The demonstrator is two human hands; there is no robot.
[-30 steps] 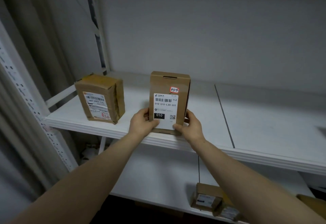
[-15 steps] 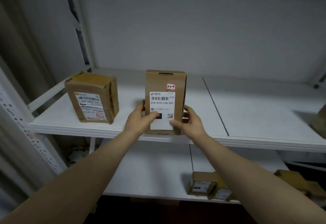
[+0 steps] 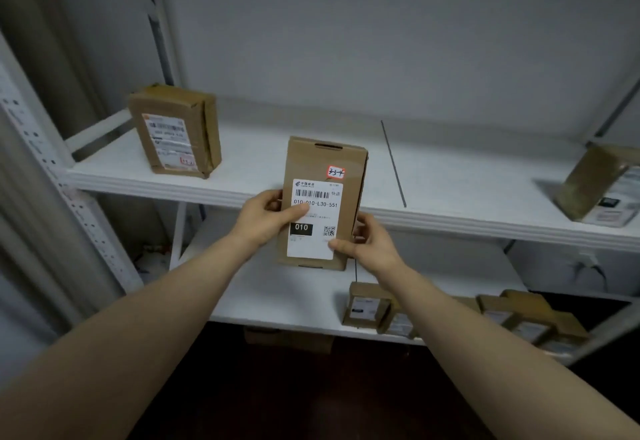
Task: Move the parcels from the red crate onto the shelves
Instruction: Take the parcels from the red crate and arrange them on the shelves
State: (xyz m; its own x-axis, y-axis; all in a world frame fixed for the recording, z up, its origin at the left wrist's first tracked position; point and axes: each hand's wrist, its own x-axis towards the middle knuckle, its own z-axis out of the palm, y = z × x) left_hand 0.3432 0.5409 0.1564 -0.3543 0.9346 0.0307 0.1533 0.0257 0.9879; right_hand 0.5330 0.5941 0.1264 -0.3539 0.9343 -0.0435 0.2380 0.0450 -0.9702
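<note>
A flat brown parcel point(image 3: 341, 162) with a white barcode label and a small red tag is upright in front of the upper shelf point(image 3: 242, 193), its lower half below the shelf edge. My left hand point(image 3: 268, 218) grips its left side, thumb across the label. My right hand point(image 3: 367, 244) grips its lower right corner. Another brown parcel point(image 3: 175, 131) stands on the upper shelf at the left. The red crate is out of view.
A parcel point(image 3: 599, 186) leans at the upper shelf's right edge. Several small parcels point(image 3: 367, 306) line the front of the lower shelf point(image 3: 284, 301). A white perforated upright point(image 3: 69, 197) runs down the left. Grey wall behind.
The parcel has come off the upper shelf, towards me and downward, still held by both hands. The view has swung right and down, revealing more of the lower shelf.
</note>
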